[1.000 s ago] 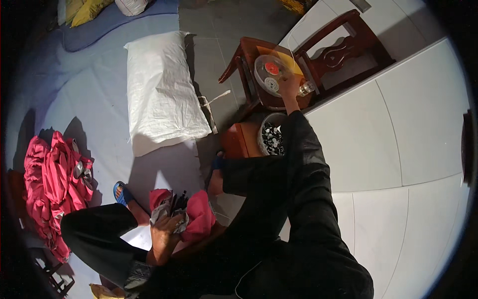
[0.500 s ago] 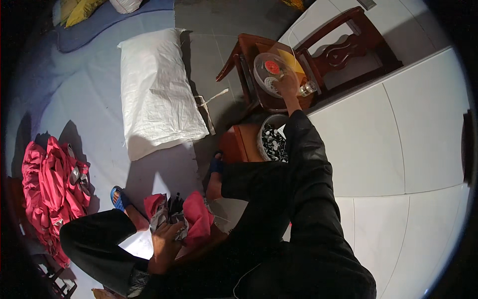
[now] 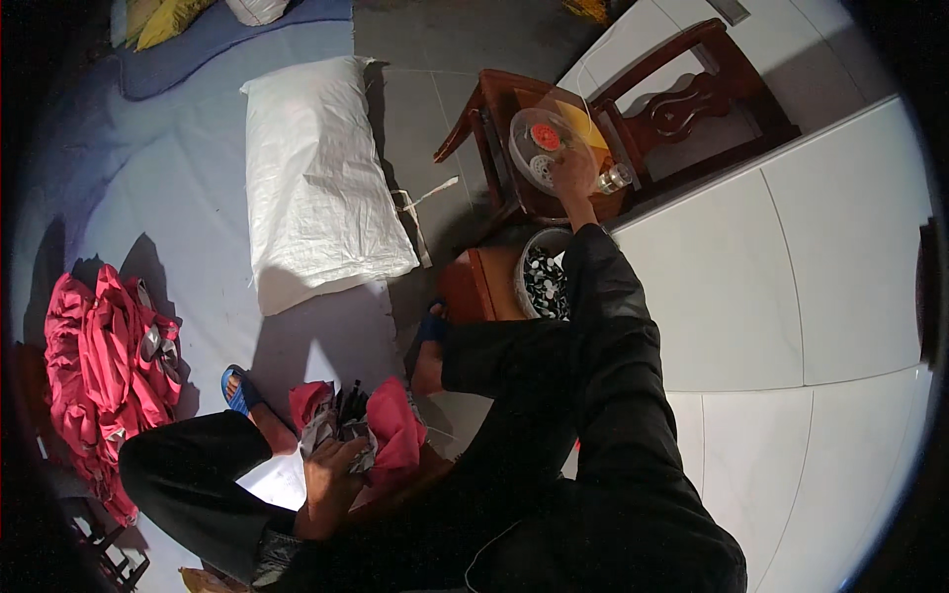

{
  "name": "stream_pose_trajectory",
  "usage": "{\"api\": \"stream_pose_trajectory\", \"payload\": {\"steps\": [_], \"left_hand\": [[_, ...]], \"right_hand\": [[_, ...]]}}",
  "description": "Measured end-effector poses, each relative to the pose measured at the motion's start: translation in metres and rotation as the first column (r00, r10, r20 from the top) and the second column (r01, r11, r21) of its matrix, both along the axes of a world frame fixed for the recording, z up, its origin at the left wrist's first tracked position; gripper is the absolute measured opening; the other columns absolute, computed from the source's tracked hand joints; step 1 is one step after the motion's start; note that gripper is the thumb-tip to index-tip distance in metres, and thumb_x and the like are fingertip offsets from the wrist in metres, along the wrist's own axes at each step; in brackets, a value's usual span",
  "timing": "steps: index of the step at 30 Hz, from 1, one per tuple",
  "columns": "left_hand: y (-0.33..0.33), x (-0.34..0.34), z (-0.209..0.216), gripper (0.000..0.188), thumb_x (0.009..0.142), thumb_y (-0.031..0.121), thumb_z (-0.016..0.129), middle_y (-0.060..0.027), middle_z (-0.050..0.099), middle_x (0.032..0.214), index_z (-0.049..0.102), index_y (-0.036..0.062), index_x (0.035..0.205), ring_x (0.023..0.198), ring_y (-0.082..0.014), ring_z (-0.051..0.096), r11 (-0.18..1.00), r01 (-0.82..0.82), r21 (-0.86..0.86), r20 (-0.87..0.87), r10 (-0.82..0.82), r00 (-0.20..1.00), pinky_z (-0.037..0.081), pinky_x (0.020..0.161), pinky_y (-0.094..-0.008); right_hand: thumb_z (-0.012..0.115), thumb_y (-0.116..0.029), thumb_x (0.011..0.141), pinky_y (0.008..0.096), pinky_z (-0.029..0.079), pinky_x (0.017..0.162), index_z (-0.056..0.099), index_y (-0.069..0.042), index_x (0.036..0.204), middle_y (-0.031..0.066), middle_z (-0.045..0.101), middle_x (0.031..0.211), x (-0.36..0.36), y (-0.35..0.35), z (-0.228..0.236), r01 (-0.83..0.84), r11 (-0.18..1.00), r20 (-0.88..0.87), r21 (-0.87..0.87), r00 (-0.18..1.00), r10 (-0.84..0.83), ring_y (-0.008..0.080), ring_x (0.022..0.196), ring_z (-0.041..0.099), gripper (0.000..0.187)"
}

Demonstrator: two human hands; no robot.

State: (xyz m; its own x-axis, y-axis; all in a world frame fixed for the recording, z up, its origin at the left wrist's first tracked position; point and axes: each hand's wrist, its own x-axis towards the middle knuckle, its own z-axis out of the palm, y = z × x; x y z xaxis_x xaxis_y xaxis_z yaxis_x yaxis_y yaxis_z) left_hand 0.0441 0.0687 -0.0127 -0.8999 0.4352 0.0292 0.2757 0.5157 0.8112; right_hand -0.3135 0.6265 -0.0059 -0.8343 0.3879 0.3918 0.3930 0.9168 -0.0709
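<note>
The right hand [image 3: 571,170] is stretched out to a round clear plastic container [image 3: 542,148] that sits on the seat of a dark wooden chair [image 3: 682,109]; the fingers rest on the container's near edge, curled over it, though whether they truly grip it I cannot tell. Inside the container show a red disc and a pale one. A small glass jar [image 3: 613,180] lies just beside the hand on the same seat. Below the chair, near the right forearm, stands a bowl [image 3: 542,282] full of small dark and light pieces, next to a low wooden stool [image 3: 476,287]. The left hand [image 3: 331,469] is closed around a bundle of pink cloth [image 3: 390,435] with grey strips, held over the lap. On the floor to the left lie a pile of pink fabric [image 3: 99,366] and a white sack [image 3: 316,188].
</note>
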Motion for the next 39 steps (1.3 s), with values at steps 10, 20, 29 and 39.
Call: {"api": "stream_pose_trajectory", "payload": {"steps": [10, 20, 29, 39], "left_hand": [[0.0, 0.001, -0.003, 0.058, 0.05, -0.008, 0.066, -0.0165, 0.071, 0.093, 0.071, 0.0073, 0.106, 0.087, -0.0372, 0.068, 1.0, -0.007, 0.01, -0.005, 0.008, 1.0, 0.054, 0.073, -0.0438], [0.002, -0.001, -0.004, 0.054, 0.05, -0.004, 0.068, -0.0136, 0.069, 0.087, 0.07, 0.0064, 0.103, 0.081, -0.0347, 0.065, 1.0, -0.014, 0.02, -0.071, 0.016, 0.997, 0.052, 0.068, -0.0435], [0.0, 0.003, -0.007, 0.055, 0.052, -0.008, 0.069, -0.0177, 0.07, 0.093, 0.071, 0.0074, 0.105, 0.089, -0.0366, 0.068, 1.0, -0.017, -0.02, 0.003, 0.017, 1.0, 0.055, 0.076, -0.0442], [-0.001, 0.003, -0.006, 0.053, 0.056, -0.008, 0.071, -0.0173, 0.07, 0.092, 0.071, 0.0074, 0.107, 0.088, -0.0362, 0.068, 1.0, -0.007, -0.02, 0.023, 0.008, 1.0, 0.054, 0.076, -0.0439]], "right_hand": [[0.077, -0.022, 0.078, 0.0408, 0.054, 0.083, 0.078, -0.012, 0.089, 0.0117, 0.073, 0.092, -0.001, 0.009, -0.015, -0.09, 0.97, -0.092, 0.228, 0.989, 0.114, 0.0283, 0.091, 0.069, 0.015], [0.075, -0.017, 0.08, 0.0398, 0.054, 0.087, 0.079, -0.016, 0.101, 0.0117, 0.074, 0.096, -0.002, 0.009, -0.01, -0.096, 0.991, -0.017, 0.093, 0.995, 0.098, 0.0293, 0.096, 0.069, 0.022], [0.076, -0.013, 0.076, 0.0423, 0.052, 0.085, 0.079, -0.015, 0.099, 0.0142, 0.072, 0.099, 0.006, 0.007, 0.002, -0.147, 0.984, -0.058, 0.101, 0.987, 0.153, 0.0315, 0.095, 0.067, 0.023], [0.069, -0.014, 0.073, 0.0433, 0.052, 0.076, 0.073, -0.008, 0.074, 0.0147, 0.07, 0.085, 0.006, -0.007, 0.005, -0.115, 0.983, -0.087, 0.144, 0.988, 0.129, 0.0323, 0.085, 0.067, 0.007]]}}
